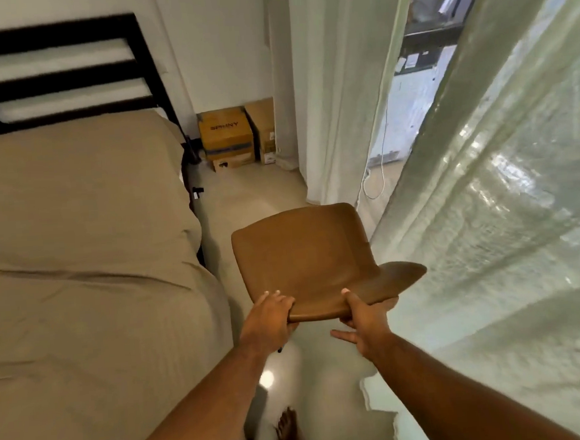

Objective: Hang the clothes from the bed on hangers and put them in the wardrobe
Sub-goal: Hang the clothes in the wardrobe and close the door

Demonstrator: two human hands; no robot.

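A brown leather chair (305, 263) stands in the aisle between the bed (77, 234) and the curtains. My left hand (269, 319) grips the near left edge of the chair's back, fingers curled over the top. My right hand (360, 318) holds the near right edge with the thumb on top, and one finger points out to the left. The bed is covered with a tan sheet, and I see no clothes or hangers on the part in view. The wardrobe is out of view.
Pale green curtains (486, 206) hang along the right, with a gap showing a window. Cardboard boxes (231, 138) are stacked in the far corner. A black slatted headboard (58, 71) stands behind the bed. A white cable (378, 176) dangles by the curtain. My bare foot (287, 426) is on the floor.
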